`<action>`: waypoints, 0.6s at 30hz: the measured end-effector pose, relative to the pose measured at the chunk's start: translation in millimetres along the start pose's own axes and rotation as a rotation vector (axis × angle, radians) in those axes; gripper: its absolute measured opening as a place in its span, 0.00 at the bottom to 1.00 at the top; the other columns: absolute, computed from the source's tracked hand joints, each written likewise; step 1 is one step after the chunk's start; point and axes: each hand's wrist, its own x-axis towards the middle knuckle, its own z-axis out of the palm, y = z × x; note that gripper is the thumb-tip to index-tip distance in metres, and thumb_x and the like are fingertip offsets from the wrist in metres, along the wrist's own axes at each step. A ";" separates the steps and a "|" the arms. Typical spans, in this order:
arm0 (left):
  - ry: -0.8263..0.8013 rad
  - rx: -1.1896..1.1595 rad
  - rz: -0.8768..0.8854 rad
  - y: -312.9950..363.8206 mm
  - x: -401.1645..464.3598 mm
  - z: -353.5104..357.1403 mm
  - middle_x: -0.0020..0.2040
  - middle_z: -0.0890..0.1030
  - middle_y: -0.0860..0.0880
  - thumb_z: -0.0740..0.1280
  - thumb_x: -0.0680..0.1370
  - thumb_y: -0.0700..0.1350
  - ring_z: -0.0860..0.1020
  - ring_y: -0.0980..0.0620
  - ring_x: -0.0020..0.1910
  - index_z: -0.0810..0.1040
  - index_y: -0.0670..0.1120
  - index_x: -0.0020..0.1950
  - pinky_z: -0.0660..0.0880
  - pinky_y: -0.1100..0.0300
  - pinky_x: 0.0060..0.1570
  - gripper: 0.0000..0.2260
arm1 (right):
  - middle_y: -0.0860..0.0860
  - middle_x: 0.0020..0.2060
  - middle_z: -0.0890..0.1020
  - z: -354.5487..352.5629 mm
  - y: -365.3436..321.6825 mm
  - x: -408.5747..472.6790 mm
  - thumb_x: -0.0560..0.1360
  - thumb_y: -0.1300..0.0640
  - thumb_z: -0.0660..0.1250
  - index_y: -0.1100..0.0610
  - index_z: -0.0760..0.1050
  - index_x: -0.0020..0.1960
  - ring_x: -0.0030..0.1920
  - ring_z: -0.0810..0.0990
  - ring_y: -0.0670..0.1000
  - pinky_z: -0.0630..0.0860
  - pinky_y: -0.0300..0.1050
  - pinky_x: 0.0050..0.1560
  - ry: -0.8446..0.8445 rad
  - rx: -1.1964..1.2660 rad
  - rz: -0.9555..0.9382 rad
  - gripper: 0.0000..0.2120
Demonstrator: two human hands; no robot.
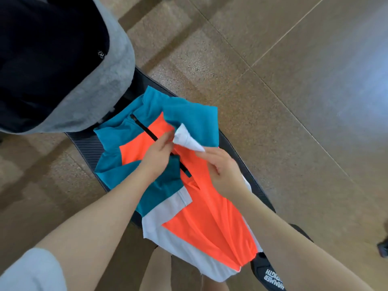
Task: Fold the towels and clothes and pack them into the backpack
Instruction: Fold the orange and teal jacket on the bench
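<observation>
A tiled floor (273, 59) is seen from above. A grey and black backpack (69, 66) is positioned at the upper left, its lower edge resting on the far end of a narrow black padded surface (88, 148) that runs diagonally toward the lower right.

A zip-front shirt (201, 198) in teal, orange and white is laid along this surface, collar end just beside the backpack, white hem overhanging the near end. One teal sleeve is folded across the chest.

The left hand (158, 156) is placed over the middle of the shirt, at the black zipper (151, 134); its grip is pinched on fabric there. The right hand (222, 171) is placed just beside it; its grip is pinched on a white tag-like fabric piece (186, 139), which is raised above the teal sleeve.
</observation>
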 end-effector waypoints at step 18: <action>0.175 0.652 0.027 25.1 8.2 -7.6 0.47 0.79 0.38 0.61 0.79 0.48 0.76 0.37 0.50 0.72 0.40 0.53 0.66 0.50 0.44 0.11 | 0.52 0.38 0.78 18.1 3.4 -25.9 0.76 0.57 0.60 0.58 0.75 0.47 0.41 0.74 0.53 0.69 0.47 0.42 0.024 -0.236 0.707 0.07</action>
